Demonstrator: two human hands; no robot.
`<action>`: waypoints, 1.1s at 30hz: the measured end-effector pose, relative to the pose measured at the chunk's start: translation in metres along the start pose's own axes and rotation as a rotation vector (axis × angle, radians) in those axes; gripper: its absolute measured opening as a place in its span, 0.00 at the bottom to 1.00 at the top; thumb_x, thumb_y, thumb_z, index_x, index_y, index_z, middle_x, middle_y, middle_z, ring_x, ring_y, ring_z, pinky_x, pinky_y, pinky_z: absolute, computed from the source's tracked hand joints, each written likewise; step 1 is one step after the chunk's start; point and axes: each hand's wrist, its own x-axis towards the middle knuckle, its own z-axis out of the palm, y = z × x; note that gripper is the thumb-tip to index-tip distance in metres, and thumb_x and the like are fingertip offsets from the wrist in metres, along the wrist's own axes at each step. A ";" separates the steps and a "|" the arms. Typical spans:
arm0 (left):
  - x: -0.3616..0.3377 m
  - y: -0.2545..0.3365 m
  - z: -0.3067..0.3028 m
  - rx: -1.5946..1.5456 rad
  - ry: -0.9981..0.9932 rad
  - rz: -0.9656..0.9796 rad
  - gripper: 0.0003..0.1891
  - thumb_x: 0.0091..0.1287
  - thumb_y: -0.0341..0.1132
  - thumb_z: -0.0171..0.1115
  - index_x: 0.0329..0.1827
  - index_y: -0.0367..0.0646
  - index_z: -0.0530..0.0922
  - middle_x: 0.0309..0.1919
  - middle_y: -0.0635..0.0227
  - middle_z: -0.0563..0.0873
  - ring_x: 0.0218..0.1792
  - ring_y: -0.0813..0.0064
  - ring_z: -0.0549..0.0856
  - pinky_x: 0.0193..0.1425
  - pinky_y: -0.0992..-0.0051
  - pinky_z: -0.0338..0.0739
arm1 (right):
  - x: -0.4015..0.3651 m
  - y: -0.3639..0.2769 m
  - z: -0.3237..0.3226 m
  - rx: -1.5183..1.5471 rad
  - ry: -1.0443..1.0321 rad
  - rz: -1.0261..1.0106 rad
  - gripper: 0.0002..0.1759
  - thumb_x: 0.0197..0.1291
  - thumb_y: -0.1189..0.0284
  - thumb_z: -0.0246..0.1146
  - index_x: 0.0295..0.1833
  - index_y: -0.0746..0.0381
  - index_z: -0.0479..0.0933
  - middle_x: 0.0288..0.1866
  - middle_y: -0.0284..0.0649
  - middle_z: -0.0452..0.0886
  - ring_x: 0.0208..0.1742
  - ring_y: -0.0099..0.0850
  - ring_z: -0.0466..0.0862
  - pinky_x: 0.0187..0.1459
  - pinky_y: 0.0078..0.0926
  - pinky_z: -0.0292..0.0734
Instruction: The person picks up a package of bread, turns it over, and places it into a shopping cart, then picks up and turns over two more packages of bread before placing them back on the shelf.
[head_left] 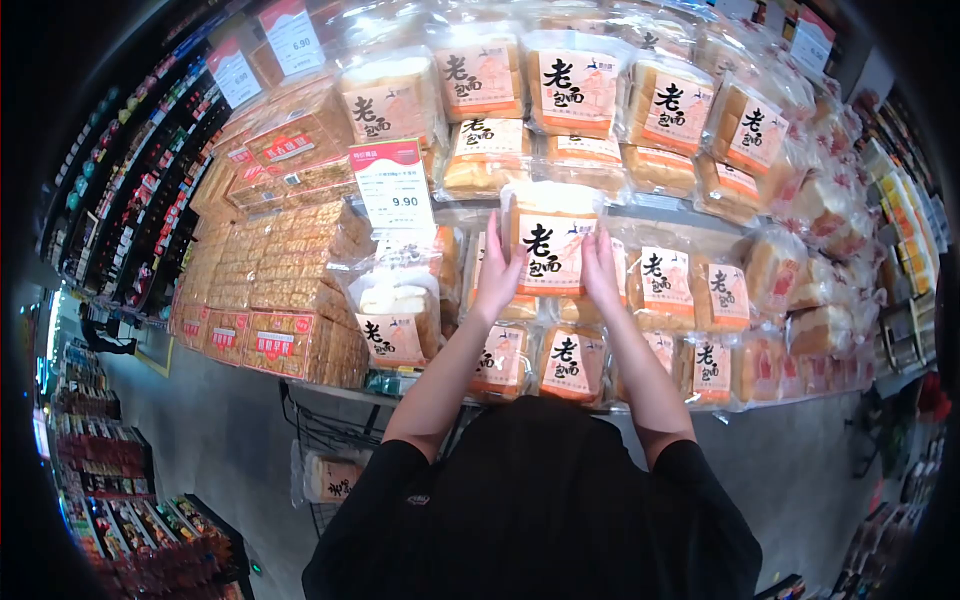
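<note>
Between my two hands is a packaged bread loaf (552,240) in clear wrap, with an orange and white label and black lettering. My left hand (499,272) presses its left side, and my right hand (600,268) presses its right side. The loaf sits upright over the front rows of the display. Just below it lie more wrapped loaves, one bread loaf (572,362) directly under my hands. Behind it stands a higher row of the same kind, including a bread loaf (577,85). The undersides of my fingers are partly hidden.
Stacked packs of brown biscuit-like snacks (280,255) fill the left of the display. A price sign (392,190) stands left of my hands. More wrapped bread (775,265) is heaped at right. Shelves (130,190) line the aisle, and a wire rack (310,425) is below.
</note>
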 end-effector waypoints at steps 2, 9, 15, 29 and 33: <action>-0.007 -0.024 -0.001 -0.067 -0.076 -0.008 0.43 0.73 0.42 0.60 0.80 0.33 0.43 0.76 0.45 0.61 0.77 0.57 0.62 0.78 0.65 0.57 | -0.002 0.000 0.003 0.068 0.008 -0.020 0.35 0.76 0.54 0.51 0.76 0.68 0.57 0.69 0.54 0.72 0.71 0.41 0.71 0.71 0.35 0.62; -0.005 -0.023 0.003 0.023 -0.024 0.000 0.46 0.71 0.45 0.64 0.79 0.33 0.45 0.75 0.47 0.64 0.75 0.57 0.65 0.77 0.65 0.60 | 0.004 0.010 0.016 0.145 0.078 0.003 0.33 0.76 0.56 0.51 0.76 0.68 0.58 0.68 0.53 0.73 0.70 0.40 0.72 0.69 0.34 0.64; 0.009 -0.034 -0.013 0.158 -0.063 0.058 0.41 0.75 0.54 0.54 0.78 0.34 0.51 0.71 0.46 0.68 0.70 0.57 0.72 0.72 0.65 0.67 | 0.004 0.016 0.013 0.151 0.056 -0.056 0.32 0.76 0.57 0.52 0.75 0.67 0.59 0.67 0.52 0.73 0.68 0.40 0.73 0.69 0.35 0.64; 0.116 -0.051 -0.047 -0.078 0.201 -0.388 0.33 0.71 0.61 0.58 0.23 0.37 0.81 0.20 0.70 0.82 0.22 0.81 0.81 0.29 0.78 0.76 | 0.003 0.007 0.011 0.183 0.045 -0.061 0.31 0.77 0.57 0.52 0.74 0.67 0.59 0.66 0.49 0.73 0.66 0.36 0.72 0.68 0.32 0.65; 0.118 -0.049 -0.036 -0.020 0.307 -0.365 0.34 0.70 0.61 0.59 0.19 0.36 0.80 0.17 0.68 0.82 0.20 0.80 0.81 0.28 0.78 0.75 | 0.003 0.007 0.013 0.205 0.061 -0.066 0.31 0.77 0.58 0.52 0.74 0.67 0.59 0.67 0.49 0.73 0.67 0.36 0.72 0.69 0.32 0.64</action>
